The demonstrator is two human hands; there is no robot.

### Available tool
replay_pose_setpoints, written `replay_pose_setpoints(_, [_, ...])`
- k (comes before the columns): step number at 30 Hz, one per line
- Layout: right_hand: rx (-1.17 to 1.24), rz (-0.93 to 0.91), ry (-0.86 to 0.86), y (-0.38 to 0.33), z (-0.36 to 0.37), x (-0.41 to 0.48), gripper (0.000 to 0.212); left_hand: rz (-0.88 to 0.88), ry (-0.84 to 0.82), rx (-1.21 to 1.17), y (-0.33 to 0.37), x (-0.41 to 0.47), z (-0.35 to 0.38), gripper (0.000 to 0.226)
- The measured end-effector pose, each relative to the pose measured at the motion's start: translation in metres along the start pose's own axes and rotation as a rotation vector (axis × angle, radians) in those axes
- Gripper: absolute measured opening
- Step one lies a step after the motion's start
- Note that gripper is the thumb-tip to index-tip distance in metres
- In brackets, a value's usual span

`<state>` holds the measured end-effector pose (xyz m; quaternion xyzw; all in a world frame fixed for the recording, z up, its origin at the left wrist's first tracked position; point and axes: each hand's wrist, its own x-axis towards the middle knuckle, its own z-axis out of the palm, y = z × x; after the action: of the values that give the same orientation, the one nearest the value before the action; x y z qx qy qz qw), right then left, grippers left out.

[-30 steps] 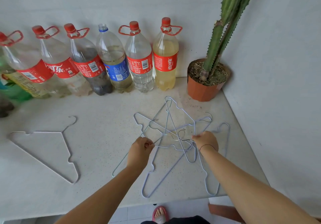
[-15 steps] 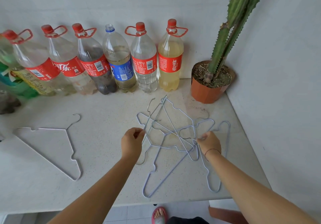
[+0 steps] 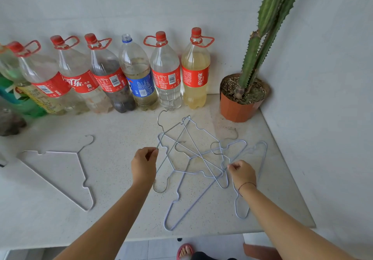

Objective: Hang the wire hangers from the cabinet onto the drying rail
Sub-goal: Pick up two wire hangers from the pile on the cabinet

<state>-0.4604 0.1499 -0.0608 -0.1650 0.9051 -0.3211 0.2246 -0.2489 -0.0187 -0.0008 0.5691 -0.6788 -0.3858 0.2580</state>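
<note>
Showing left hand point(image 3: 144, 167) fingers pinching a grey hanger point(image 3: 173, 132) slanting toward the desk point(image 3: 121, 134) back edge, right hand point(image 3: 243, 174) fingers pinching the tangled pile point(image 3: 201, 157) lying between both hands.

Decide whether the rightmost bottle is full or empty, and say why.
Nearly full: the rightmost bottle holds yellowish liquid from base to shoulder; only its neck looks clear.

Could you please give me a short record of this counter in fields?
counter: pale, speckled
tangled hangers: heaped centre-right
lone hanger: flat, apart on the left
left hand: pinches a tangled wire
right hand: pinches a wire at the tangle's right edge
bottles: row along the back wall
cactus pot: back right corner
</note>
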Motion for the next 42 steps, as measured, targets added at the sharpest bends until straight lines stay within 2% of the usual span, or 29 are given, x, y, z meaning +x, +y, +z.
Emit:
replay_pose_setpoints(8, [0.160,-0.129,-0.017,-0.029,0.001,-0.010,0.011,0.060,0.009,-0.031,0.002,-0.018,-0.014,0.009])
replay_pose_setpoints(12, [0.230,-0.263,-0.010,-0.052,0.005,-0.029,0.010,0.004,0.005,-0.118,0.000,-0.028,-0.014,0.018])
replay_pose_setpoints(14, [0.252,-0.335,-0.001,-0.061,0.007,-0.038,0.010,0.012,0.029,-0.081,-0.003,-0.032,-0.015,0.021])
replay_pose_setpoints(24, [0.323,-0.544,-0.153,-0.082,0.022,-0.063,0.012,-0.117,0.070,-0.087,-0.016,-0.040,-0.015,0.007])
replay_pose_setpoints(35, [0.228,-0.512,-0.176,-0.071,0.027,-0.066,0.016,-0.116,0.120,-0.112,-0.013,-0.037,-0.016,0.008])
replay_pose_setpoints(42, [0.284,-0.444,-0.087,-0.086,0.029,-0.055,0.013,-0.087,0.143,-0.115,-0.007,-0.039,-0.020,0.008])
